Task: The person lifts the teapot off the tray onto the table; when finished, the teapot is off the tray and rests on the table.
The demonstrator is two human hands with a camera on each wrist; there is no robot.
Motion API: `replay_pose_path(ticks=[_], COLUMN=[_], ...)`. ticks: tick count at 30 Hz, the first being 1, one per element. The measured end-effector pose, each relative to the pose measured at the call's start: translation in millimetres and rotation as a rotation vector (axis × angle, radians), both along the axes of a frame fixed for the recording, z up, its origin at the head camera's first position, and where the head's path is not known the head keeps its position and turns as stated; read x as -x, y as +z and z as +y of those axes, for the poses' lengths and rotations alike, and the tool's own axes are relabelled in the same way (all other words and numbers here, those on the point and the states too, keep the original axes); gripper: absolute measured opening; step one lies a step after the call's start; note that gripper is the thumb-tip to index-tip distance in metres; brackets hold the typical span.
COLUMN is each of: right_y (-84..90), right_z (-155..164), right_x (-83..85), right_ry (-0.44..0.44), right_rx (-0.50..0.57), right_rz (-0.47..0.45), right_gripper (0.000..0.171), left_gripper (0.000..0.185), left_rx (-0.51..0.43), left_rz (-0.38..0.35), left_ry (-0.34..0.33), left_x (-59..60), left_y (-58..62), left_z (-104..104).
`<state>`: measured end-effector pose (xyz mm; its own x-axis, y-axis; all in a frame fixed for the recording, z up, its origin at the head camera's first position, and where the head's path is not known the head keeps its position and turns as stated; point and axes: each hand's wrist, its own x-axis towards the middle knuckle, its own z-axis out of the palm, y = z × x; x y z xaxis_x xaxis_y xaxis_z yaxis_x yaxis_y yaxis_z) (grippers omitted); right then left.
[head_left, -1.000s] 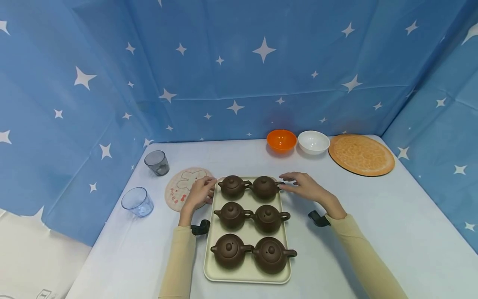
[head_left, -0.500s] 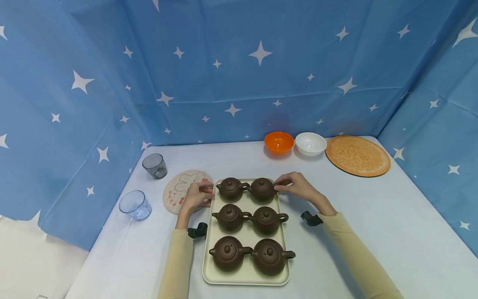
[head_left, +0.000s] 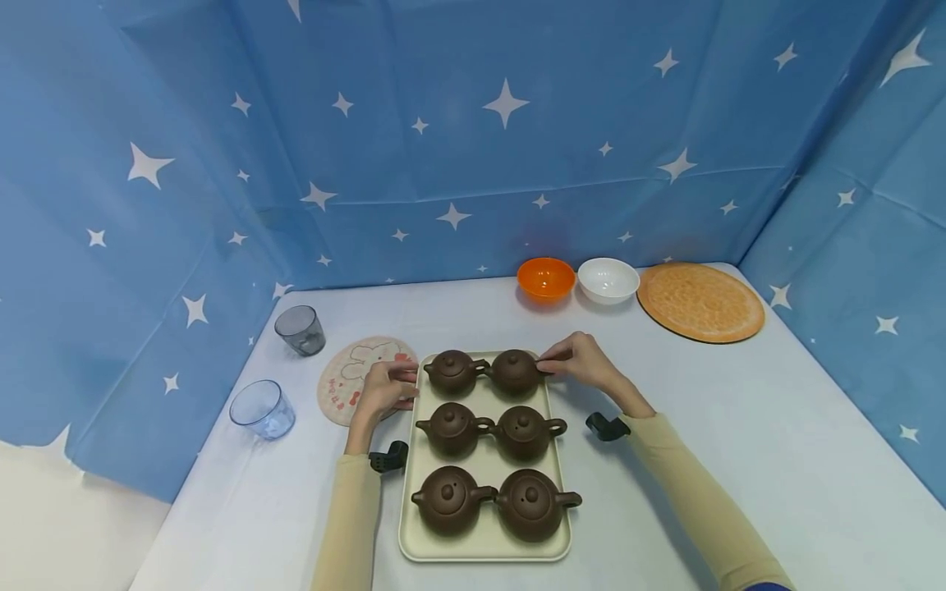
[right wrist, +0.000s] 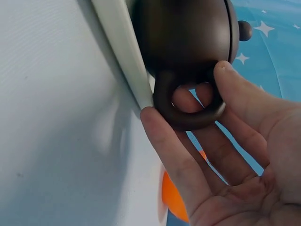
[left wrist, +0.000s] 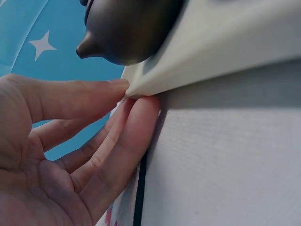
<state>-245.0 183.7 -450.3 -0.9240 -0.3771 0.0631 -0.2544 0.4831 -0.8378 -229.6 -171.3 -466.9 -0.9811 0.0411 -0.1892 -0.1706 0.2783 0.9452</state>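
The ring handle of the far right teapot [head_left: 514, 371] is pinched by the thumb and fingers of the right hand [head_left: 584, 363], a narrow grip, while the pot stands at the far right corner of the cream tray [head_left: 484, 547] on the tabletop [head_left: 739, 443]. The tray's far left edge is pinched by the left hand [head_left: 384, 389], thumb on the rim and fingers beneath, just beside the far left teapot [head_left: 451, 371] and over the round coaster [head_left: 347, 373]. Four more teapots are carried in the nearer two rows.

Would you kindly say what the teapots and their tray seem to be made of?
Teapot: probably unglazed brown clay, going by its matte, even, dull surface. Tray: likely cream plastic or melamine, given its smooth, rounded rim with a soft sheen; the pictures cannot settle which.
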Motion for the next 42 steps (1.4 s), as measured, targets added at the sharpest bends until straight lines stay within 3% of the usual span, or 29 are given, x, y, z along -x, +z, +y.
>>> replay_pose_path(ticks=[7,15,21,28,42], right_y=[1.7,2.0,7.7,21.0,27.3], right_z=[-1.1,2.5,16.8,55.6,167.9], right_x=[0.9,2.7,8.5,13.5,4.0], right_ry=[-0.017,0.024,0.047,0.029,-0.097], right_rx=[-0.005,0.016,0.077,0.083,-0.069], right_rz=[-0.036,-0.022,-0.051,-0.046,-0.046], right_gripper=[0.017,0.016,0.018,0.019,0.027], left_gripper=[0.045,0.046,0.046,0.048,0.049], left_rx=[-0.033,-0.011,-0.013,-0.031,-0.032], left_rz=[0.052,-0.007,-0.011,-0.006,-0.005], left_ry=[-0.024,0.021,0.029,0.019,0.009], left_x=[-2.7,2.0,0.4,0.0,0.6], left_y=[1.3,-5.8,-3.2,-5.5,-4.8], left_z=[-1.7,-0.5,0.7,0.0,-1.1])
